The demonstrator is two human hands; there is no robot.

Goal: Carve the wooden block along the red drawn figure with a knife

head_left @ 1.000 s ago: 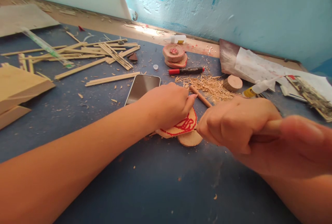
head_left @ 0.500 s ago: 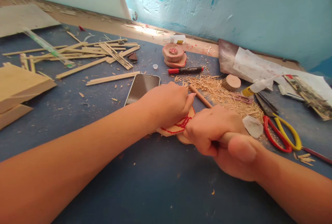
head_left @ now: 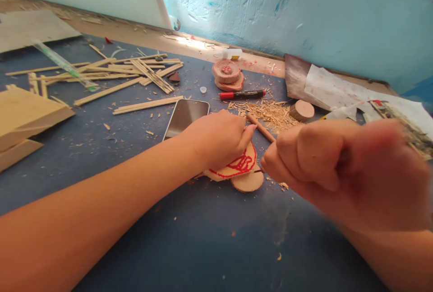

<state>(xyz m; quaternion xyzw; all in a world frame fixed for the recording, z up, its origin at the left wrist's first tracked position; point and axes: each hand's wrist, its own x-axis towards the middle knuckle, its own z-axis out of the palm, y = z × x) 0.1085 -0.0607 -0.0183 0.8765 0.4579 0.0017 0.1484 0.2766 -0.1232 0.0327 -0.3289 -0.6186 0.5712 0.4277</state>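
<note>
My left hand (head_left: 223, 138) is closed on a pale wood piece (head_left: 248, 159) with red lines drawn on it, holding it down near the middle of the table. Under its right edge sits a round wood slice (head_left: 248, 184). My right hand (head_left: 324, 161), partly blurred, is a fist around a carving tool; only its thin dark shaft (head_left: 259, 171) shows, pointing left at the wood piece, and the fist hides the handle. A brown wooden rod (head_left: 260, 127) lies between the two hands.
A phone (head_left: 186, 113) lies behind my left wrist. Farther back are a red-and-black marker (head_left: 241, 95), stacked wood slices (head_left: 226, 71), wood shavings (head_left: 270, 113) and a short log piece (head_left: 302, 110). Thin sticks (head_left: 149, 102) and wooden boards (head_left: 30, 111) are on the left.
My right hand has moved right and up, away from the wood piece, uncovering the slice and the tool's shaft. It now covers the scissors. My left hand stays almost in place.
</note>
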